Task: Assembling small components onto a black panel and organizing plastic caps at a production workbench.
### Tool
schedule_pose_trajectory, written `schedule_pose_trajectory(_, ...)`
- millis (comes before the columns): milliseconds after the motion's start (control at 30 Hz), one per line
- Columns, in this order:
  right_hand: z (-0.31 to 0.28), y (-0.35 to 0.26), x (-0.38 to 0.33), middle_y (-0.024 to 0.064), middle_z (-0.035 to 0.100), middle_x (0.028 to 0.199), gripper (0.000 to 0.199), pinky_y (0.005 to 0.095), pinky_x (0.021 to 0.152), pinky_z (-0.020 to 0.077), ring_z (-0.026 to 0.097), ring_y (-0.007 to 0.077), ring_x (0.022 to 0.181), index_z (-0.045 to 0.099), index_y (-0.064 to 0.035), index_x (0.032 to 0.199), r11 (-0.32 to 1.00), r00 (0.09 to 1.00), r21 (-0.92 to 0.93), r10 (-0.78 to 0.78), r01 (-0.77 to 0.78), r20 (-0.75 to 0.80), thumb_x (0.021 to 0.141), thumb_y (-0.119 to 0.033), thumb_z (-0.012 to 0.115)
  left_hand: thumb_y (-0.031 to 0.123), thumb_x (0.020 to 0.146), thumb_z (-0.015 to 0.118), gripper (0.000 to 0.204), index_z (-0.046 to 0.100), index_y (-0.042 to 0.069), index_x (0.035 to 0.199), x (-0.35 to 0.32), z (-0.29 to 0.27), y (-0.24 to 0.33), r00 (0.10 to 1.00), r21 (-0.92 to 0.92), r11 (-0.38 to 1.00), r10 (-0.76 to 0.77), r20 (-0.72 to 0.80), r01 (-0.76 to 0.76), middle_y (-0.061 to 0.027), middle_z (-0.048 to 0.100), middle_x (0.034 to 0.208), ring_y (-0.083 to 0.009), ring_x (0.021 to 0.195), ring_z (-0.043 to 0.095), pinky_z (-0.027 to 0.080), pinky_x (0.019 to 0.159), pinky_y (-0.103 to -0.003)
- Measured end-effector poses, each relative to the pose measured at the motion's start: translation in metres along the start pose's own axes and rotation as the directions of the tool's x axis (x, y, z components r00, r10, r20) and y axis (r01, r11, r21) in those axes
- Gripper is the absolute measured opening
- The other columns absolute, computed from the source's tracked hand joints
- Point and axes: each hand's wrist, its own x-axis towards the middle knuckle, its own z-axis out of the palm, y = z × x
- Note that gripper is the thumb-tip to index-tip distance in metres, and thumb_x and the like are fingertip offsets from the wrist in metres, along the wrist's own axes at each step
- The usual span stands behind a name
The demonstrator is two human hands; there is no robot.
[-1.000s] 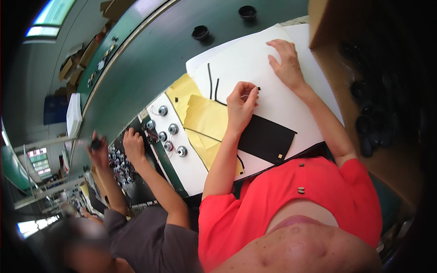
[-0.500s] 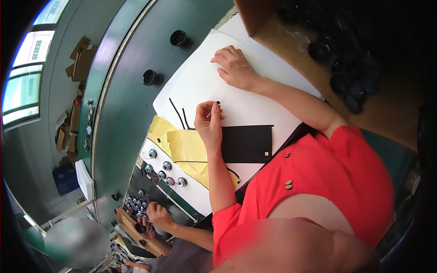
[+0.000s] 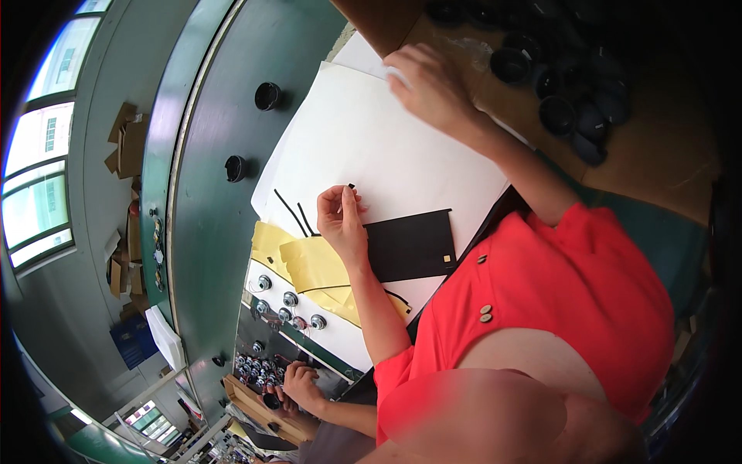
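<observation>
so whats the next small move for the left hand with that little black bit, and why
Probably lower it onto the white sheet. The left hand pinches the small black piece just above bare paper, beside the black square, while the right hand presses the sheet's far edge.

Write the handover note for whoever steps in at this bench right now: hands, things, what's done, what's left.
Left hand: pinching a small black piece over the white sheet.
Right hand: resting on the sheet's far edge, holding nothing visible.
Black square sheet lies beside the left wrist; two thin black strips lie on the white sheet, yellow backing paper just past it.
Done: two strips laid out.
Left: the pinched piece is not yet set down.
</observation>
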Motion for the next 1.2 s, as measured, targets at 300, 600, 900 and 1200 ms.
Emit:
schedule_pose_trajectory(300,-0.017,0.07,0.024,0.0197,0.064,0.116,0.025,0.0495,0.088,0.0552,0.065,0.0404,0.107,0.068,-0.0027,0.112,0.932,0.977,-0.297,0.181,-0.208,-0.115,0.092,-0.015,0.06,0.006,0.1,0.064,0.008,0.06,0.0,0.103,0.001,0.0,-0.002,1.0,-0.021,1.0,-0.008,0.02,0.008,-0.0038,0.064,0.087,-0.0079,0.075,0.061,0.051,0.063,-0.021)
schedule_pose_trajectory(600,0.001,0.1,0.032,0.0152,0.068,0.109,0.017,0.0484,0.088,0.055,0.064,0.038,0.106,0.07,-0.0065,0.103,0.91,0.966,-0.328,0.257,-0.254,-0.034,0.089,-0.014,0.064,0.009,0.099,0.066,0.009,0.063,0.001,0.102,0.001,-0.002,-0.003,1.0,-0.051,0.999,-0.004,0.001,0.004,-0.0029,0.067,0.088,-0.0078,0.077,0.062,0.052,0.064,-0.022)
schedule_pose_trajectory(900,-0.027,0.07,0.033,0.0046,0.069,0.107,0.015,0.0384,0.086,0.0527,0.059,0.0285,0.103,0.073,-0.0087,0.102,0.973,0.956,-0.225,-0.029,-0.039,-0.293,0.087,-0.012,0.073,0.009,0.1,0.064,0.01,0.062,0.0,0.102,-0.001,-0.003,0.001,0.999,-0.057,0.998,-0.034,0.033,0.036,-0.0028,0.066,0.091,-0.0081,0.079,0.062,0.052,0.065,-0.023)
schedule_pose_trajectory(1200,-0.018,-0.019,-0.003,0.0065,0.067,0.091,0.012,0.0314,0.075,0.0483,0.058,0.0177,0.085,0.068,-0.0004,0.098,0.868,0.93,0.427,0.097,-0.253,0.354,0.089,-0.008,0.07,0.009,0.1,0.065,0.009,0.062,0.0,0.101,0.002,-0.002,0.004,0.999,-0.019,0.999,-0.045,0.01,0.045,-0.0026,0.066,0.088,-0.008,0.076,0.062,0.052,0.064,-0.023)
